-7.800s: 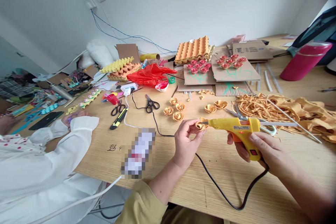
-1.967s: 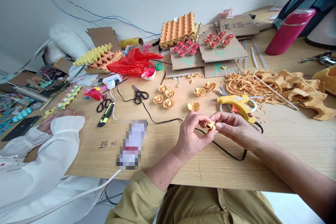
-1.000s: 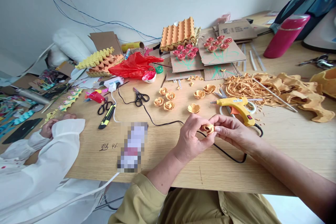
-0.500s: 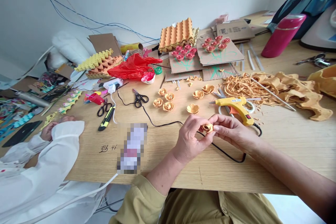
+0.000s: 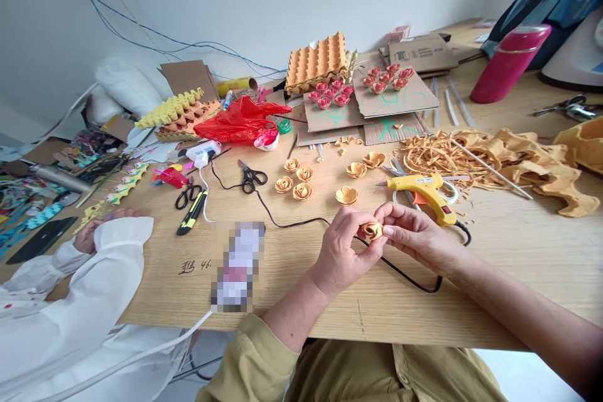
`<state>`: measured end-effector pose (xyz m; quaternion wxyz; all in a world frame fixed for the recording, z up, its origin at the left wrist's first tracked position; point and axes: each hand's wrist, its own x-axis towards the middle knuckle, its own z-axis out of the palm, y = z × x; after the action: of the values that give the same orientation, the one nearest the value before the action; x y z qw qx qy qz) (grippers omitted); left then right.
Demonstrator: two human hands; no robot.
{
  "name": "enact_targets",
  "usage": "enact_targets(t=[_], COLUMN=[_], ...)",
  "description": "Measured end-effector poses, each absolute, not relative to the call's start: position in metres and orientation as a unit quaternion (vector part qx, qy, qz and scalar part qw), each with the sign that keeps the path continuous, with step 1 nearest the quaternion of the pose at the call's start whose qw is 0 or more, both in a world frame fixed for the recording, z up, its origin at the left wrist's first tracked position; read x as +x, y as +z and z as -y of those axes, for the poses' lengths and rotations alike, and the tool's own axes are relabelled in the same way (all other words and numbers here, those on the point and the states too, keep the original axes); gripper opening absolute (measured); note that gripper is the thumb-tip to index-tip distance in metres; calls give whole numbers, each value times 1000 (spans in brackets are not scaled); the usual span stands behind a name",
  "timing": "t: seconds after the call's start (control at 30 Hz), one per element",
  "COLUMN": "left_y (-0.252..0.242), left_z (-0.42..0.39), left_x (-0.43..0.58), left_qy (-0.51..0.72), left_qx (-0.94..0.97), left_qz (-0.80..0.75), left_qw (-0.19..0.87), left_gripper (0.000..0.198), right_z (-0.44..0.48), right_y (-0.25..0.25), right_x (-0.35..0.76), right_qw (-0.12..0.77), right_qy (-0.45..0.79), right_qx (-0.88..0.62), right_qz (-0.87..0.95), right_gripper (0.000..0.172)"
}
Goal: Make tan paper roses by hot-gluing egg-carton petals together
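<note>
Between my fingertips is a small orange paper-pulp flower with curled petals. My left hand pinches its left side, and my right hand grips its right side with thumb and fingers. Just beyond my hands lies an open orange flower, with two similar ones behind it. A group of several rolled-petal orange flowers sits further left. Close to my right hand rests a yellow glue gun on its side, partly over scissors; its black cord runs beneath my hands.
Orange trimmings heap up at the right, near a pink bottle. Cardboard with red flowers stands at the back. Black scissors, a yellow-black cutter and a blurred-out phone lie leftward. A co-worker's white sleeve rests at far left.
Both hands keep the same hold on the flower, with hardly any movement. The whole view shifts very slightly.
</note>
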<state>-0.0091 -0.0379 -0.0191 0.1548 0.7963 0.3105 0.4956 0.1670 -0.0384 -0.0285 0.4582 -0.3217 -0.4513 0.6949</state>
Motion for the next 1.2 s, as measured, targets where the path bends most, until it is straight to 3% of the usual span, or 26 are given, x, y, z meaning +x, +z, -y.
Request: enact_targets(t=[1.2], left_y=[-21], left_z=[37], left_x=[-8], left_qy=[512], left_qx=[784], left_qz=[-312], left_qw=[160], left_gripper=[17], right_z=[40], right_y=[-31], right_x=[167], right_qw=[482], right_qy=[654], right_qx=[-315], right_qz=[491], right_gripper=[19])
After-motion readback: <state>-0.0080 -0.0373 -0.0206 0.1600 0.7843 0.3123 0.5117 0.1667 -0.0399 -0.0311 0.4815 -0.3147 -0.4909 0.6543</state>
